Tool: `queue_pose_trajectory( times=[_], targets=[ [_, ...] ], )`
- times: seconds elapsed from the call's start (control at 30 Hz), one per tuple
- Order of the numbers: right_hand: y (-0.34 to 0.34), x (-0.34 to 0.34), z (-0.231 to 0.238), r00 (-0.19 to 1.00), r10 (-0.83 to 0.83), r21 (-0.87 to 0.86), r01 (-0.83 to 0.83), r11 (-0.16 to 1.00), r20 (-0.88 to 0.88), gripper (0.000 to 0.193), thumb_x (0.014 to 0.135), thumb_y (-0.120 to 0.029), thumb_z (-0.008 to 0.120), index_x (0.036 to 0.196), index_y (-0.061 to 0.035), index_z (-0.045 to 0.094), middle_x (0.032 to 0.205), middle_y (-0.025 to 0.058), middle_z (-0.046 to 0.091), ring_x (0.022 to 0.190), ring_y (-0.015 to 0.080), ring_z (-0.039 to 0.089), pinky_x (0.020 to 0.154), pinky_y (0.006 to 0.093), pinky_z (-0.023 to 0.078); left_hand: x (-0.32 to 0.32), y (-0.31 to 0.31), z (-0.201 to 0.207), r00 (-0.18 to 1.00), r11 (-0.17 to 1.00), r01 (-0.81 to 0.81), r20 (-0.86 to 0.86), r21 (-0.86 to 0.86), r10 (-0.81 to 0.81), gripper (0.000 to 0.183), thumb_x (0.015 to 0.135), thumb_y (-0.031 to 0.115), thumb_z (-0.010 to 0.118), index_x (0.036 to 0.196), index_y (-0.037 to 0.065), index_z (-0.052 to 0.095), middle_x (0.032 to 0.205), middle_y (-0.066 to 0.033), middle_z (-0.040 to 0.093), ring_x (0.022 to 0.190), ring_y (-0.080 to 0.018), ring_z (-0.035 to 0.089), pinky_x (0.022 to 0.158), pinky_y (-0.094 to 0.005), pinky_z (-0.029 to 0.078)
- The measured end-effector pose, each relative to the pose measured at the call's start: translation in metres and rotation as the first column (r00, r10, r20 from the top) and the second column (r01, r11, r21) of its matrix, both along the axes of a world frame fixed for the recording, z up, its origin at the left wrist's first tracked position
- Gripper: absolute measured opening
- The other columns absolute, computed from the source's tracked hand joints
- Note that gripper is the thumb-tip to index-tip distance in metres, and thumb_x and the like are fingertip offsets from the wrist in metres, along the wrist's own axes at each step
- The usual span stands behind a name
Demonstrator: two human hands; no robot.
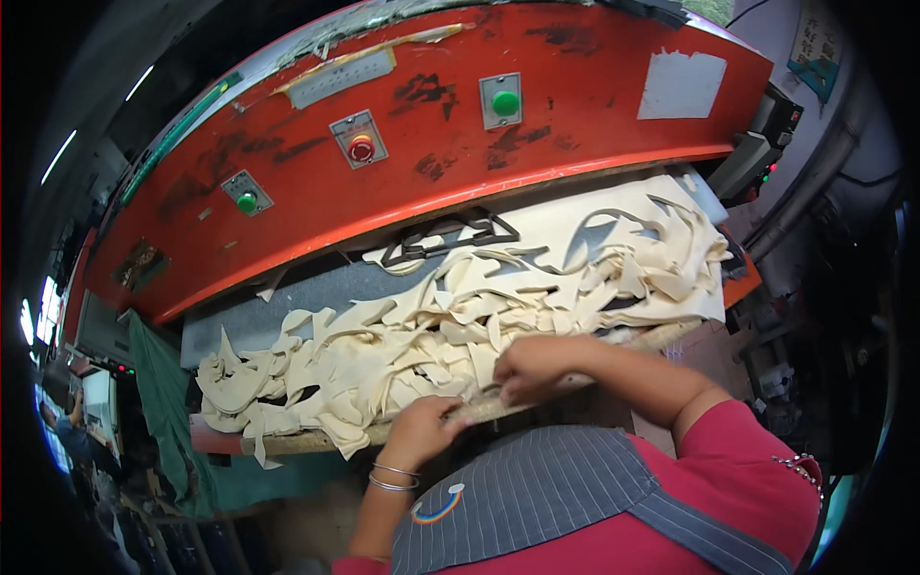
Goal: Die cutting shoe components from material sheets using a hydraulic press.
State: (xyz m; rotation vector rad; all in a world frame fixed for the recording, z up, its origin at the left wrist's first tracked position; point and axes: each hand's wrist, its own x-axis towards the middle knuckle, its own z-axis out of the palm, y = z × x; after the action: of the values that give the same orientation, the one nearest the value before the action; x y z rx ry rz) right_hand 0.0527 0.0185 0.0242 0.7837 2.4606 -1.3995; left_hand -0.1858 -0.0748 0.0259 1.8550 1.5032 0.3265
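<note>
Grey bed (249, 318): surface showing at left rear, between red beam (422, 172) and offcuts; front edge overhung by scraps
Cream offcuts (359, 369): heaped along the bed to its front edge; thin, curved strips, overlapping, some curled
Left hand (422, 428): at front edge; fingers partly curled; hold unclear
Dark frame (412, 253): at rear, near the beam
Right hand (530, 369): at front edge; fingers curled inward; hold hidden

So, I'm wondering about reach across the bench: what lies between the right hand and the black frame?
In the head view, a loose heap of cream scraps lies between the right hand and the black frame, overlapping and curling.
</note>
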Motion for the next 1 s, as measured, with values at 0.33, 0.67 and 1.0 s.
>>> queue_pose_trajectory(
  times=[0.33,0.67,1.0],
  targets=[
    [0.153,-0.072,-0.022,0.956,-0.156,0.561,-0.011,0.827,0.248,0.115,0.052,-0.047,0.083,0.145,-0.0119,0.025,0.149,0.0142,0.025,0.136,0.0320,0.025,0.102,0.0608,0.025,-0.050,0.145,-0.064,0.953,0.902,-0.302,0.089,0.308,0.289,0.027,0.091,0.013,0.049,0.115,0.008,0.060,0.121,-0.0148,0.058,0.112,-0.0324,0.054,0.095,-0.0394,0.042],
    [0.059,-0.074,-0.003,0.974,0.226,0.860,-0.145,0.489,0.036,0.080,0.052,-0.036,0.080,0.120,-0.0068,0.050,0.120,0.0108,0.048,0.118,0.0266,0.043,0.092,0.0545,0.035,-0.072,0.143,-0.114,0.946,0.933,-0.180,-0.205,0.312,0.251,0.056,0.083,-0.002,0.042,0.133,0.022,0.051,0.145,0.0001,0.038,0.137,-0.0243,0.030,0.113,-0.0438,0.016],
    [-0.084,0.059,-0.064,0.763,-0.092,0.456,0.473,0.754,-0.640,0.069,0.067,-0.008,0.068,0.132,-0.0119,0.045,0.140,0.0201,0.035,0.129,0.0367,0.037,0.110,0.0434,0.026,0.084,0.043,-0.029,0.664,0.883,0.215,0.725,-0.417,0.181,0.043,0.095,0.045,0.047,0.099,0.005,0.061,0.069,0.0029,0.050,0.062,-0.0068,0.045,0.057,-0.0206,0.038]
  ],
)
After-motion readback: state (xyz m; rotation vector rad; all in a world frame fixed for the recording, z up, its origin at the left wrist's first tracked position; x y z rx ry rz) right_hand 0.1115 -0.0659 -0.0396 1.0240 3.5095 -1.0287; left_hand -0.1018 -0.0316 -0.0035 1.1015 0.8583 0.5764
